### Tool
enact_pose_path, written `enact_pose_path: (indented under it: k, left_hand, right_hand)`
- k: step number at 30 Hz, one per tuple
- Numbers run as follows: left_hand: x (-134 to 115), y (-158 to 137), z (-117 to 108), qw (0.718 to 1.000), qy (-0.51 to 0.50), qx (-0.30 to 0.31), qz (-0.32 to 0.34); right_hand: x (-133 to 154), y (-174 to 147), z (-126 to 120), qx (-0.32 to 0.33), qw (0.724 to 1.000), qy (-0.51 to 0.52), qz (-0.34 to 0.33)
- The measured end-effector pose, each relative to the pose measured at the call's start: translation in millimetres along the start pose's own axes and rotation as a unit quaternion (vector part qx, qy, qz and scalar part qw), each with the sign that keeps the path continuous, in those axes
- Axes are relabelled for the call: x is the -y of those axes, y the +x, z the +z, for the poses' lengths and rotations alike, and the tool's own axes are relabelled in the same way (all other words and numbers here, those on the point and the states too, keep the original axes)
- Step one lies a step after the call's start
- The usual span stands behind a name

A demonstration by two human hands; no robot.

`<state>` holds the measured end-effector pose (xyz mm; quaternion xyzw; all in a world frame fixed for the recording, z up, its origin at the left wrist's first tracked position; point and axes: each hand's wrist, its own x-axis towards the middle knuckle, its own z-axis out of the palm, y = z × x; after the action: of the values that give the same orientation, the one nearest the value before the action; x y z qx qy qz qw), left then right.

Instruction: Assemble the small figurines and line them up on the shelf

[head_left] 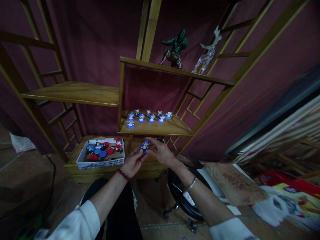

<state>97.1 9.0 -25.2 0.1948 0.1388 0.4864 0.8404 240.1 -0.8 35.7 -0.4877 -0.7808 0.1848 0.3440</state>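
Between my two hands is a small purple-haired figurine [145,145]. My left hand [135,161] closes round its base from below, and my right hand [158,151] pinches it near the head from the right. Just behind, on the middle wooden shelf [175,128], stand several similar purple figurines [151,118] in a front row. Several small dark-and-pink figurines [148,113] stand behind them, with a blue-based figurine [169,115] at the right end. Left of my hands, a shallow cardboard box [100,163] holds several red, blue and black figurines, many lying over.
A dark green hooded statue [177,48] and a clear glass-like statue [208,51] stand on the upper shelf. A black wheeled stool [185,200] is below my right arm. Brown paper bags [232,181] and a red package [297,190] lie to the right.
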Motion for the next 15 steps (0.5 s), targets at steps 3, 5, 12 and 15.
enact_pose_path:
  k: [3,5,12,15]
  left_hand:
    - [-2.4,1.3,3.9,1.0,0.006,-0.003,-0.006]
    - [-3.8,2.6,6.0,1.0,0.011,0.005,-0.012]
    - [-3.7,8.3,7.1,0.999,0.021,0.033,-0.011]
    - [-3.1,10.4,10.2,0.999,0.023,0.023,-0.005]
  right_hand:
    - [-1.0,-1.0,-0.3,-0.009,1.0,-0.008,-0.003]
    - [-2.1,-1.5,-0.4,-0.011,1.0,-0.011,0.004]
    - [-6.1,-3.0,1.3,-0.01,0.999,0.027,0.038]
    - [-6.8,-2.6,2.1,-0.017,0.997,0.061,0.036]
